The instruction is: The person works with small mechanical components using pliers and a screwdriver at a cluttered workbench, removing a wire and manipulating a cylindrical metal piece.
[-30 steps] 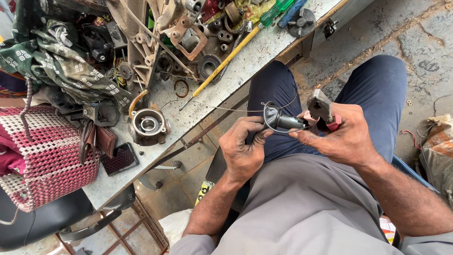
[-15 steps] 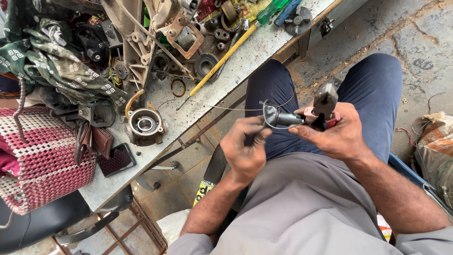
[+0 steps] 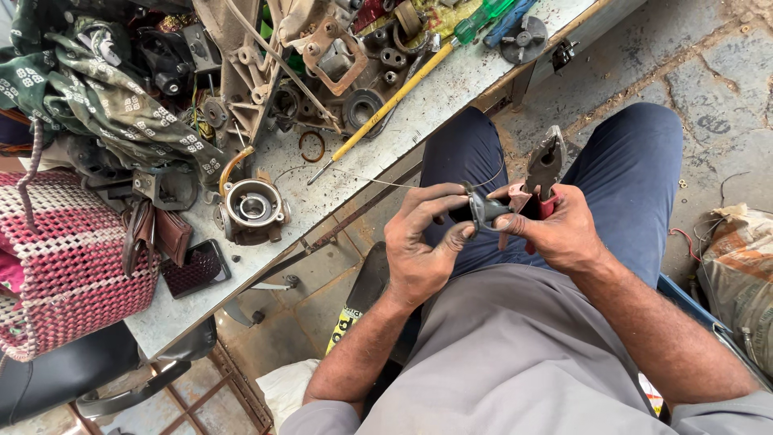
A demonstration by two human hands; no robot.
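I sit with my knees apart beside a workbench [image 3: 451, 89]. My right hand [image 3: 555, 229] grips red-handled pliers [image 3: 543, 165], jaws pointing up, and also pinches a small dark part [image 3: 485, 211] between thumb and fingers. My left hand [image 3: 423, 242] has its fingertips on the same dark part and on a thin steel wire [image 3: 378, 180] that runs from it leftward over the bench edge. Both hands hover above my lap, in front of my blue trousers.
The bench holds a round metal housing [image 3: 251, 209], a long yellow-shafted screwdriver with a green handle [image 3: 403, 93], a rubber ring [image 3: 312, 146], metal brackets, a green patterned cloth [image 3: 113, 105], a dark phone [image 3: 196, 268] and a wallet. A pink woven basket [image 3: 64, 258] stands at the left.
The wire loop seen earlier near the dark part has been drawn in. My hands have come closer together on the part, and the pliers stay in my right hand.
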